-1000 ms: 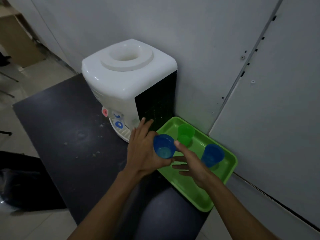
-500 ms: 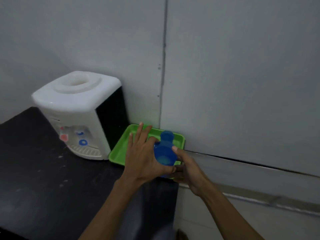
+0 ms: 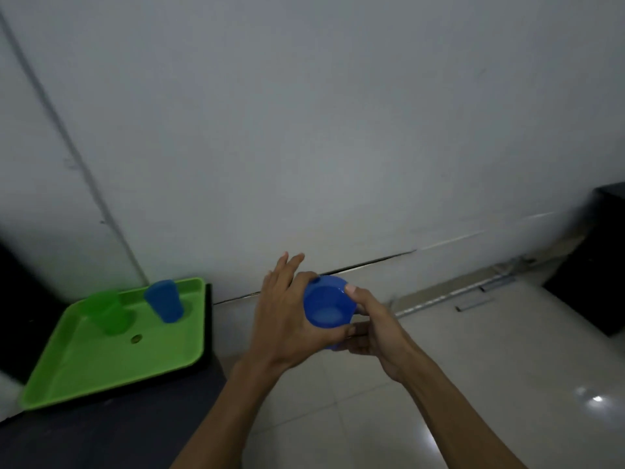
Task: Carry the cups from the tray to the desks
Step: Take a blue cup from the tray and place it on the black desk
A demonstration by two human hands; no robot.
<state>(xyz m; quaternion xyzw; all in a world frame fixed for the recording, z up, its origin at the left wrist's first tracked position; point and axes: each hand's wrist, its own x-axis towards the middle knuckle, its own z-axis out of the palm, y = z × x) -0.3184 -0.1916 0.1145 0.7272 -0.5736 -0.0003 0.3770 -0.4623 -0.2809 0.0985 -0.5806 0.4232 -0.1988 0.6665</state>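
Note:
I hold a blue cup (image 3: 326, 304) between both hands, out over the floor to the right of the table. My left hand (image 3: 285, 313) cradles its left side with the fingers stretched up. My right hand (image 3: 373, 330) grips the right side and bottom, thumb on the rim. The cup's mouth faces me. On the green tray (image 3: 101, 363) at the left stand a second blue cup (image 3: 165, 300) and a green cup (image 3: 107, 311), both blurred.
The tray lies on a dark table (image 3: 101, 431) at the lower left, against a grey wall (image 3: 304, 130). Pale floor tiles (image 3: 473, 367) fill the right side. A dark piece of furniture (image 3: 598, 258) stands at the far right edge.
The view has swung right: the water dispenser has left the frame and the tray now sits at the left. Both hands keep the blue cup, now carried off the table over the floor.

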